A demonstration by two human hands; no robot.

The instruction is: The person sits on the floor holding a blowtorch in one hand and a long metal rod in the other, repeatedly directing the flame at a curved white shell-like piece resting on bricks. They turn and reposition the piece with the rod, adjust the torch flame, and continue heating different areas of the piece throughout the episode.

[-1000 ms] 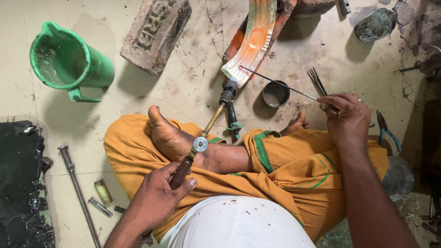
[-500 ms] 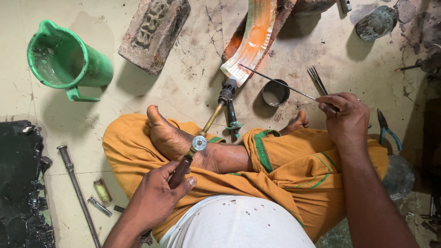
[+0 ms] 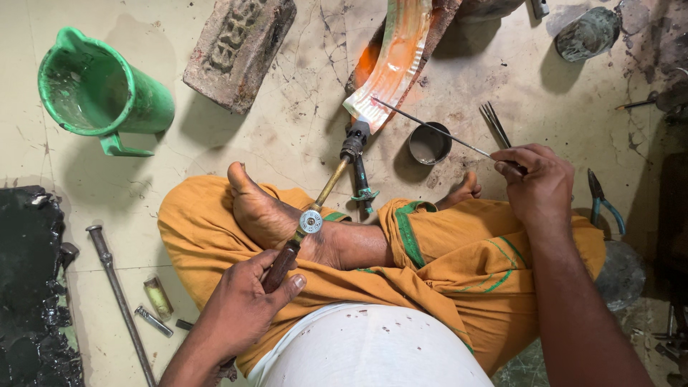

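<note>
My left hand grips the dark handle of a brass gas torch, which runs up over my crossed legs to a black nozzle. The nozzle points at a curved piece of sheet metal, glowing orange and lying against a brick. My right hand pinches a thin metal rod whose far tip reaches the near edge of the sheet metal. I sit cross-legged on the floor in an orange cloth, with one bare foot just under the torch.
A green plastic jug lies at the upper left, a grey brick beside it. A small round tin and several thin rods sit near the rod. Blue-handled pliers lie right; a steel bar and black slab left.
Both hands keep their grips on the torch and the rod. Only the view shifts very slightly; nothing else moves.
</note>
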